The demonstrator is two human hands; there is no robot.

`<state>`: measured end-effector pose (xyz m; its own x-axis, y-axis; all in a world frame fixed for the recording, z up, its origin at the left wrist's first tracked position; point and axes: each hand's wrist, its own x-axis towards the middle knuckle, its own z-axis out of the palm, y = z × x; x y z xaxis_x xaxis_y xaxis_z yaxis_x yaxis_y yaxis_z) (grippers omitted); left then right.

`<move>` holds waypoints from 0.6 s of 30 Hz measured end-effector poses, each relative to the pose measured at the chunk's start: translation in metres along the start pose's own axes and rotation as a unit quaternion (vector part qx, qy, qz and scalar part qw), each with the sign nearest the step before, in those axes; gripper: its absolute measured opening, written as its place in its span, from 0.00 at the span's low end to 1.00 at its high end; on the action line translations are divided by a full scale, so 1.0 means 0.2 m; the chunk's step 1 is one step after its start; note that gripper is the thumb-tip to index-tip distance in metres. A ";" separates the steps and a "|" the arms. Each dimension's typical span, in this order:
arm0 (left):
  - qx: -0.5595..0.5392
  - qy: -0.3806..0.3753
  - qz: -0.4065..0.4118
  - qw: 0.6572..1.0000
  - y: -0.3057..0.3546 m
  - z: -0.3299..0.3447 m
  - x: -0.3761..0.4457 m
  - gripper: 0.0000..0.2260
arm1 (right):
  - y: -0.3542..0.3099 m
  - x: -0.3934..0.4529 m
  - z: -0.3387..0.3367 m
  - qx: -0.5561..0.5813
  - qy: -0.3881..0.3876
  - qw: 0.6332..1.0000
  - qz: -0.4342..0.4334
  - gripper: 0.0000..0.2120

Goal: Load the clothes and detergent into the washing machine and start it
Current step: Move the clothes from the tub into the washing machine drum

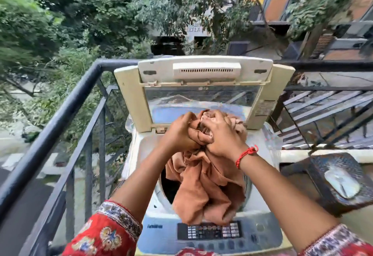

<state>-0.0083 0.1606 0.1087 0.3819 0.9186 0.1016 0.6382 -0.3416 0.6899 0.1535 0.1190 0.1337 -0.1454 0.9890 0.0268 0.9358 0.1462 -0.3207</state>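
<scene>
A white top-loading washing machine (145,150) stands in front of me with its lid (203,86) raised upright. Its drum opening (168,187) shows dark below my hands. My left hand (178,134) and my right hand (222,134) both clutch a bunched rust-brown cloth (205,191). The cloth hangs from my fists over the opening, and its lower folds reach down to the control panel (210,230) at the machine's near edge. No detergent shows in view.
A black metal balcony railing (66,106) runs along the left and behind the machine, with trees and buildings beyond. A dark patterned stool or box (323,185) with a pale object on top stands to the right of the machine.
</scene>
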 end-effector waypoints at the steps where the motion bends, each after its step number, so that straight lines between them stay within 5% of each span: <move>1: 0.001 -0.005 -0.015 1.000 -0.03 0.03 0.00 0.31 | 0.01 0.01 0.03 0.009 -0.013 1.000 -0.003 0.26; 10: 0.096 -0.129 -0.100 0.982 -0.23 0.24 -0.07 0.29 | 0.13 0.05 0.28 0.032 -0.162 0.986 -0.017 0.23; 18: 0.099 -0.144 -0.081 0.981 -0.23 0.27 -0.03 0.31 | 0.16 0.09 0.35 0.027 -0.165 0.985 -0.043 0.22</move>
<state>-0.0037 0.1591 0.0379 0.4192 0.8796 -0.2247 0.8131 -0.2537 0.5239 0.1579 0.1392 0.0582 -0.3282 0.9110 -0.2498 0.8981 0.2190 -0.3814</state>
